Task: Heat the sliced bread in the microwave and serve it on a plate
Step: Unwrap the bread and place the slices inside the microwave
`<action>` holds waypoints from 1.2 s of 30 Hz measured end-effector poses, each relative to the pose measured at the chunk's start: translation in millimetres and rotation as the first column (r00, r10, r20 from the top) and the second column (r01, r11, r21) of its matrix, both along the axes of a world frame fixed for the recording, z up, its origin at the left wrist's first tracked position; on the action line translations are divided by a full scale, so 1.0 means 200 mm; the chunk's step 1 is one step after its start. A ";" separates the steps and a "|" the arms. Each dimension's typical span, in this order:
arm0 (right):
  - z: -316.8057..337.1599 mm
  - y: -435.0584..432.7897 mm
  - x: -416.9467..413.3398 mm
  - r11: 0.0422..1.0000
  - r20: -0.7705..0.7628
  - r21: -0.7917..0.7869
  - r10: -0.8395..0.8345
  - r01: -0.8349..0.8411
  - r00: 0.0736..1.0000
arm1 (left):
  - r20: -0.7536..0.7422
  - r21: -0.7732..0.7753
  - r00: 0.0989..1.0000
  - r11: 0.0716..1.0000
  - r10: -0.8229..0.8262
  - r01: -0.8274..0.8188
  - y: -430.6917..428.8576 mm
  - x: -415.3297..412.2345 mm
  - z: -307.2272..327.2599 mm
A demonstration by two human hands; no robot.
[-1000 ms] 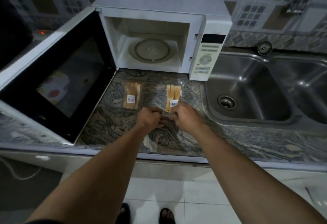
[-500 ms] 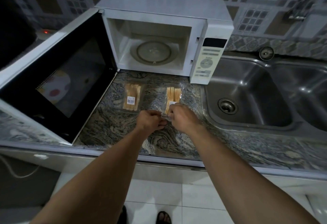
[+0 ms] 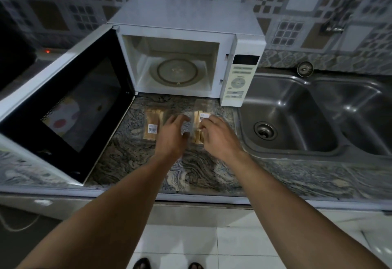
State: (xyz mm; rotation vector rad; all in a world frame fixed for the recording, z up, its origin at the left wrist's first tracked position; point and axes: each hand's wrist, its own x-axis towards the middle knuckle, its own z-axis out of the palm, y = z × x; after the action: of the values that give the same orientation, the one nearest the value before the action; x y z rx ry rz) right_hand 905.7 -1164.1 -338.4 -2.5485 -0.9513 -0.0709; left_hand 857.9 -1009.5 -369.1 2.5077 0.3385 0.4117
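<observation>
**Both hands at the right-hand bread pack, microwave open**

Setup: white microwave (image 3: 186,35) stands at the back of a marbled stone counter (image 3: 201,173). Its door (image 3: 63,107) is swung fully open to the left. Glass turntable (image 3: 177,71) inside carries nothing. Control panel (image 3: 239,79) sits on the right of the cavity.

Bread: two clear packs of sliced bread lie on the counter just in front of the microwave opening. Left pack (image 3: 153,126) lies flat, barcode label facing up, untouched. Right pack (image 3: 200,120) lies near the sink edge, label also visible, and is partly covered by both hands.

Left hand (image 3: 171,137): fingers spread and loosely curled, positioned between the two packs, thumb side close to the right pack. Whether it touches the wrapper is not resolvable; motion blur present. Nothing is clasped in it.

Right hand (image 3: 216,137): fingers bent over the near end of the right pack, fingertips pinched together at the plastic by the label. Appears to grip the wrapper.

Surroundings: double stainless sink (image 3: 318,152) to the right of the counter. Patterned tiles (image 3: 63,9) on the wall behind. No plate in frame.
</observation>
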 end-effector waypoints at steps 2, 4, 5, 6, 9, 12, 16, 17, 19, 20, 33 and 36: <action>0.01 -0.01 0.01 0.999 0.012 0.045 -0.010 0.010 1.000 | 0.038 0.023 0.997 0.998 -0.067 0.066 0.01 0.03 0.02; 0.02 -0.01 0.03 0.997 0.023 0.072 -0.036 0.034 0.999 | 0.078 0.014 0.991 0.994 -0.111 0.110 0.02 0.06 0.04; 0.02 -0.01 0.03 0.994 0.030 0.093 -0.064 0.061 0.997 | 0.095 0.001 0.989 0.993 -0.117 0.117 0.02 0.08 0.04; 0.02 -0.01 0.04 0.986 0.026 0.132 -0.106 0.102 0.994 | 0.118 -0.010 0.986 0.993 -0.120 0.122 0.03 0.10 0.04; 0.01 0.00 0.04 0.899 -0.102 0.308 -0.296 0.313 0.950 | 0.184 -0.055 0.976 0.990 -0.114 0.126 0.03 0.13 0.06; -0.01 0.01 0.04 0.764 -0.297 0.359 -0.452 0.537 0.841 | 0.235 -0.093 0.966 0.987 -0.106 0.131 0.04 0.17 0.09; -0.06 0.08 0.06 0.768 -0.489 0.167 -0.480 0.618 0.728 | 0.282 -0.102 0.952 0.983 -0.122 0.156 0.07 0.23 0.11; -0.08 0.11 0.07 0.781 -0.498 0.127 -0.483 0.611 0.720 | 0.295 -0.104 0.947 0.981 -0.129 0.166 0.07 0.25 0.11; -0.12 0.16 0.09 0.813 -0.479 0.058 -0.486 0.579 0.731 | 0.305 -0.099 0.941 0.977 -0.149 0.187 0.08 0.27 0.11; -0.13 0.18 0.10 0.829 -0.465 0.024 -0.485 0.558 0.740 | 0.301 -0.093 0.940 0.976 -0.162 0.198 0.08 0.29 0.11; -0.20 0.30 0.18 0.769 -0.330 -0.104 -0.625 0.631 0.707 | 0.306 -0.079 0.928 0.966 -0.212 0.246 0.12 0.35 0.09; -0.19 0.28 0.17 0.777 -0.348 -0.074 -0.608 0.625 0.714 | 0.310 -0.062 0.925 0.966 -0.219 0.249 0.13 0.34 0.08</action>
State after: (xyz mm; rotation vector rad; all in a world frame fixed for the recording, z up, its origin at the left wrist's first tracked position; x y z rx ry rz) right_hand 939.8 -1107.7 -375.9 -2.5919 0.0720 0.1693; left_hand 925.6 -983.8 -353.0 2.3053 -0.0606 0.6515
